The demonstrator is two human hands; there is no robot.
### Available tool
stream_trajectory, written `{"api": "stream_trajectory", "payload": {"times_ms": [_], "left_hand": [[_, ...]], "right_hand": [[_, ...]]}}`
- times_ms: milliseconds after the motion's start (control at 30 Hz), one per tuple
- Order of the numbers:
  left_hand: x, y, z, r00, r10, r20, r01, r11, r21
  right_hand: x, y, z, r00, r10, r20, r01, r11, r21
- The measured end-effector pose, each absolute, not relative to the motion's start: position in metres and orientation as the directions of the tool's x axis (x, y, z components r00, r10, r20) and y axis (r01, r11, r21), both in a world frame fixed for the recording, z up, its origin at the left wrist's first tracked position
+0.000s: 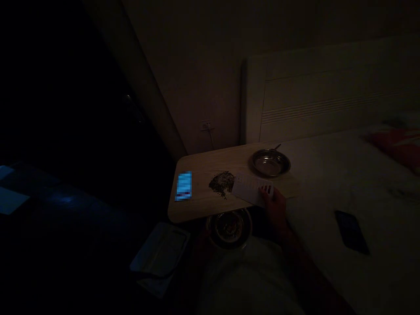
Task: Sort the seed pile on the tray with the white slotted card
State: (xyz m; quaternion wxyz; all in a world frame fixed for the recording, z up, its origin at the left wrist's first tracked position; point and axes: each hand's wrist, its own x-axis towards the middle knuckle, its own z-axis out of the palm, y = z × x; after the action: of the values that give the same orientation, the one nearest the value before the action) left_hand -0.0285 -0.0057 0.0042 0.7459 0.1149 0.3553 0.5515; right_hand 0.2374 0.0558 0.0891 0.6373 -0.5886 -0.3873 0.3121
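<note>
The room is very dark. My right hand (275, 205) grips a white card or slip of paper (251, 189) at its right end, the paper's left edge touching a dark pile of small bits (222, 183) on a small wooden table (203, 210). A round metal bowl (229, 227) sits just below the table's front edge, under the pile; what holds it is hidden in the dark. My left hand is not visible.
An empty metal bowl (271, 162) with a utensil stands at the table's back right. A lit phone (183, 186) lies on the table's left. A dark phone (352, 232) rests on the bed (361, 175). A white tray (160, 253) lies below left.
</note>
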Motion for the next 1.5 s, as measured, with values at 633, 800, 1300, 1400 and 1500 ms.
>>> {"api": "stream_trajectory", "payload": {"times_ms": [633, 800, 1300, 1400, 1500], "left_hand": [[-0.028, -0.005, 0.005, 0.084, 0.914, -0.396, -0.7, 0.337, 0.63], [-0.025, -0.006, 0.015, 0.095, 0.936, -0.339, -0.685, 0.308, 0.66], [-0.02, -0.011, 0.024, 0.131, 0.937, -0.324, -0.707, 0.317, 0.632], [-0.019, -0.011, 0.025, 0.107, 0.938, -0.33, -0.701, 0.306, 0.644], [-0.018, -0.011, 0.028, 0.103, 0.936, -0.336, -0.712, 0.305, 0.633]], "right_hand": [[0.218, 0.053, 0.083, 0.353, 0.923, 0.152, 0.09, 0.129, -0.988], [0.217, 0.053, 0.081, 0.36, 0.921, 0.15, 0.09, 0.126, -0.988], [0.219, 0.05, 0.081, 0.387, 0.917, 0.093, 0.009, 0.097, -0.995], [0.221, 0.05, 0.08, 0.39, 0.918, 0.074, -0.029, 0.092, -0.995], [0.222, 0.05, 0.08, 0.386, 0.922, 0.043, -0.078, 0.079, -0.994]]}}
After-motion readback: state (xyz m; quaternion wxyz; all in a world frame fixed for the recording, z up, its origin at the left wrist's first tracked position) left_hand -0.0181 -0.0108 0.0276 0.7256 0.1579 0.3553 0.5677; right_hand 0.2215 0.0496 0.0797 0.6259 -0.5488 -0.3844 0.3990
